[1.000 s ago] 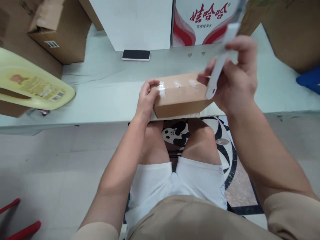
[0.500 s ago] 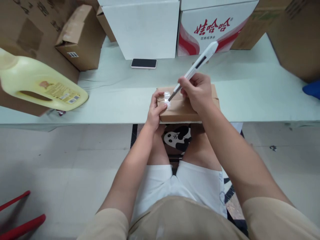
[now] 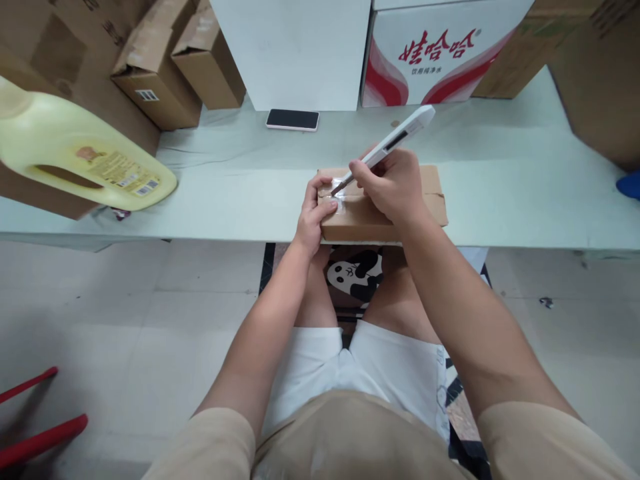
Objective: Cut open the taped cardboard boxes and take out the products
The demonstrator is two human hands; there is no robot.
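A small brown cardboard box [image 3: 430,193], sealed with clear tape, lies at the near edge of the pale green table [image 3: 225,193]. My left hand [image 3: 313,217] is closed on the box's left end, thumb on top. My right hand [image 3: 393,183] is wrapped round a white utility knife [image 3: 395,140]. Its blade tip rests on the tape at the box's left top edge, just beside my left thumb. The knife handle slants up and to the right.
A yellow plastic jug [image 3: 80,160] lies on its side at the left. A phone [image 3: 293,119] lies face up at the back. White, red-printed [image 3: 440,53] and brown cartons [image 3: 165,67] line the back and sides. Red bars [image 3: 35,440] show on the floor at lower left.
My right hand came down from mid-air and set the knife tip on the taped left end of the box. My left hand has stayed on the box.
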